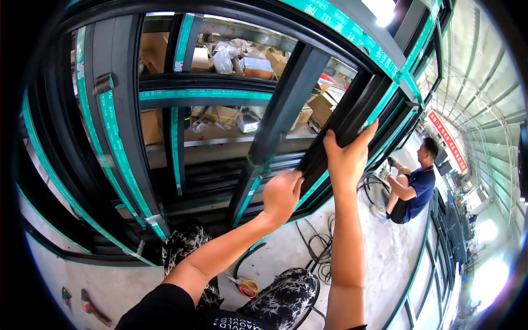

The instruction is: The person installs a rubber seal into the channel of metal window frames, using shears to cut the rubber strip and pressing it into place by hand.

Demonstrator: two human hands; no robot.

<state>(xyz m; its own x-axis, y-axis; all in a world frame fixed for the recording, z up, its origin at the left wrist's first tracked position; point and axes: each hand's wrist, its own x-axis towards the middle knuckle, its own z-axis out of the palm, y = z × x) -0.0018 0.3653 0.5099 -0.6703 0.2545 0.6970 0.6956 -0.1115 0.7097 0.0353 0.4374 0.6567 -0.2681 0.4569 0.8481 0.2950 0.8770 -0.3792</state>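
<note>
Right hand (348, 159) on the frame (360, 102), left hand (281, 192) just lower left, scissors (240, 282) on the floor below it, cables (320, 257) beneath both, co-worker (419, 184) off right.

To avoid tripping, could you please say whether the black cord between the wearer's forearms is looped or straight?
Looped: the black cord lies in loose, overlapping coils on the pale floor.

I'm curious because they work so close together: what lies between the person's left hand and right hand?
A short stretch of black frame bar lies between the left hand and the right hand, seen in the head view.
</note>
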